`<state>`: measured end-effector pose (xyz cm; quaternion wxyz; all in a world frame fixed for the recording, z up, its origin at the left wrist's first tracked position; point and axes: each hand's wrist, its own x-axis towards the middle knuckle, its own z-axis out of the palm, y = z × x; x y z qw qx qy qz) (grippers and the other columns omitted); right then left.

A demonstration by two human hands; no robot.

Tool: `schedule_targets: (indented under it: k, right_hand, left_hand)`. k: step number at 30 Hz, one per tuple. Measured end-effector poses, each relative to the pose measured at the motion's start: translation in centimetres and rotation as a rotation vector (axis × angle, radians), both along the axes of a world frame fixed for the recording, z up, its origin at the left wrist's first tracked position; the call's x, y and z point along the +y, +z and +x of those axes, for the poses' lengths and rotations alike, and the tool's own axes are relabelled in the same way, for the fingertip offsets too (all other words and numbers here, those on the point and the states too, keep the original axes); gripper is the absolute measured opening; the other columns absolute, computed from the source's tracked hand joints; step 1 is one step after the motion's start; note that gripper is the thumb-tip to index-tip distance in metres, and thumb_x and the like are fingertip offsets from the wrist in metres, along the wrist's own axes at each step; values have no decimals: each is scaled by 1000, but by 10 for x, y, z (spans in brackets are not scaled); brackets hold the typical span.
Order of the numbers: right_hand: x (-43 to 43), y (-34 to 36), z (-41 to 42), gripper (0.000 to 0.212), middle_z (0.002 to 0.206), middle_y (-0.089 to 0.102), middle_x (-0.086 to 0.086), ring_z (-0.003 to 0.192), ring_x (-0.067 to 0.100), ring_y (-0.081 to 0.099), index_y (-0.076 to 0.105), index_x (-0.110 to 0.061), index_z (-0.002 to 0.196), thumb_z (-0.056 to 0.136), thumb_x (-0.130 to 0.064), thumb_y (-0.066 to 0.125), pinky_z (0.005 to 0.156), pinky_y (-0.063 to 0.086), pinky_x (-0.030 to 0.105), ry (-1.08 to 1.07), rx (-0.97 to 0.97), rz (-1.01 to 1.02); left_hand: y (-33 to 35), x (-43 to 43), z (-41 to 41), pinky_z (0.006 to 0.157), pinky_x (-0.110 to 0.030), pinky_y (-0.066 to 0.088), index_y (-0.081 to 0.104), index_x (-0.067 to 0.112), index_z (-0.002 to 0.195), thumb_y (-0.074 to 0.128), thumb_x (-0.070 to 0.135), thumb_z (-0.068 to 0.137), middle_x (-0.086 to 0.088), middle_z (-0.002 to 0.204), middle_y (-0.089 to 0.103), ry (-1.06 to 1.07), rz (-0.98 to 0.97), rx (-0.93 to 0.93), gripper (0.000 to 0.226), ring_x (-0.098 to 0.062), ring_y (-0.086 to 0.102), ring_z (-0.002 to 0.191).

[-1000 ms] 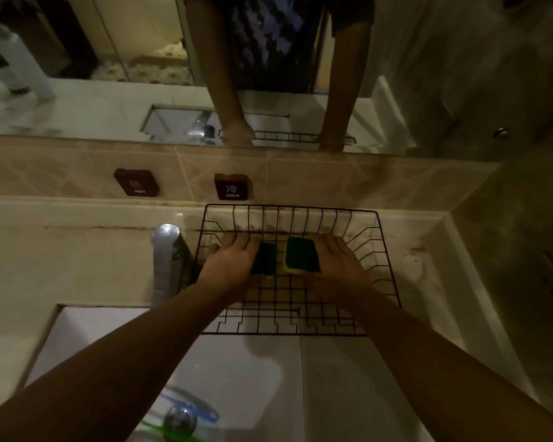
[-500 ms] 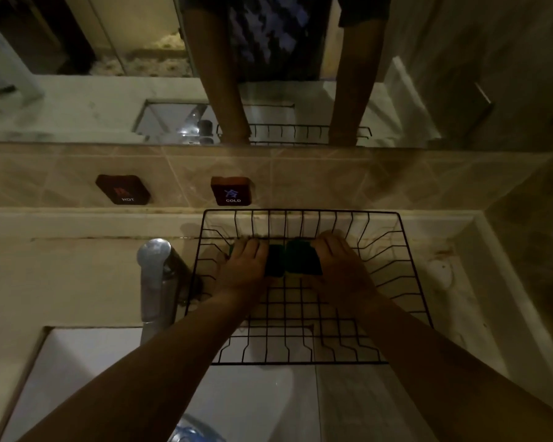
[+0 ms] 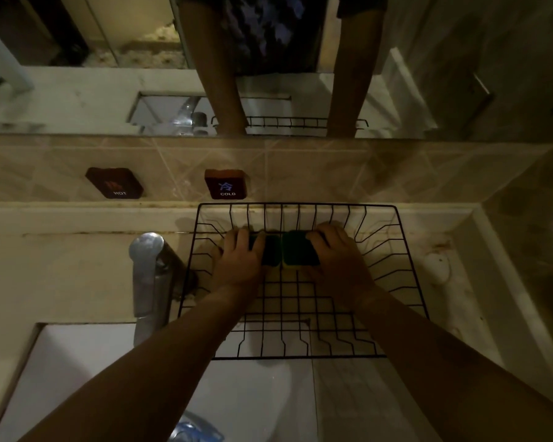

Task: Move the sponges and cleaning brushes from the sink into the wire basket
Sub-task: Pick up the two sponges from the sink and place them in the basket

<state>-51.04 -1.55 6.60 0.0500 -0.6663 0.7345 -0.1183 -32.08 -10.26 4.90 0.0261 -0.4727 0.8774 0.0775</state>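
Observation:
A black wire basket (image 3: 406,282) stands on the counter behind the sink. Inside it, near its back wall, two green-topped sponges lie side by side and touch each other. My left hand (image 3: 240,260) rests on the left sponge (image 3: 271,254), fingers curled over its far edge. The right sponge (image 3: 299,252), with a yellow underside showing, is under my right hand (image 3: 336,260). Both sponges sit on the basket floor. A blue brush (image 3: 192,430) shows at the bottom of the white sink (image 3: 87,371).
A chrome faucet (image 3: 149,275) stands just left of the basket. HOT (image 3: 114,182) and COLD (image 3: 225,184) tags are on the tiled backsplash. A mirror above reflects my arms. A raised counter ledge and wall run along the right side.
Both hands slid the two sponges farther toward the back of the basket and pressed them together. The camera view shifted up, hiding most of the sink drain.

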Motion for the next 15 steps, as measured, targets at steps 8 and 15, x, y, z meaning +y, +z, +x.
schedule_targets:
  k: [8,15]
  right_hand:
    - [1,1,2,49,126,54,17,119,35,47,56,-6,123,84,-35,53,96,45,47,-28,-12,21]
    - [-1,-3,3,51,122,56,18,114,35,51,58,-4,122,83,-34,69,91,48,47,-40,-20,-11]
  left_hand:
    - [-1,-2,0,102,-58,39,33,17,149,55,29,93,-16,148,38,0,0,31,61,-37,31,139]
    - [0,-3,2,107,-56,32,28,19,152,58,43,91,-13,152,34,-4,25,44,72,-34,26,141]
